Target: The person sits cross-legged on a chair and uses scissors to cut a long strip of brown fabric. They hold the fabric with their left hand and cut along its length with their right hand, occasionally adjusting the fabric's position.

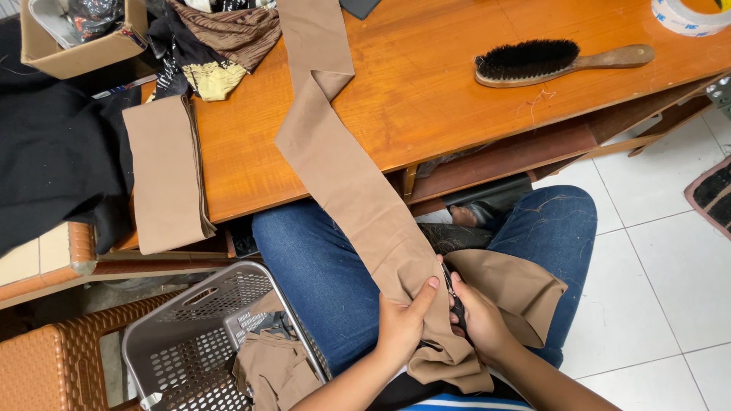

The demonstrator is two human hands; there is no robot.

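Note:
A long strip of tan fabric (335,164) runs from the orange wooden table (426,84) down over my lap in blue jeans. My left hand (402,320) pinches the strip near its lower end, thumb on top. My right hand (478,316) is closed around black scissors (454,298), whose blades sit at the fabric's edge between both hands. A cut flap of the same tan cloth (518,285) hangs over my right thigh.
A folded tan piece (164,175) drapes the table's front left edge beside black cloth (53,152). A wooden bristle brush (556,61) and a tape roll (685,15) lie far right. A grey perforated basket (205,335) with tan scraps stands at my left. White floor tiles lie at right.

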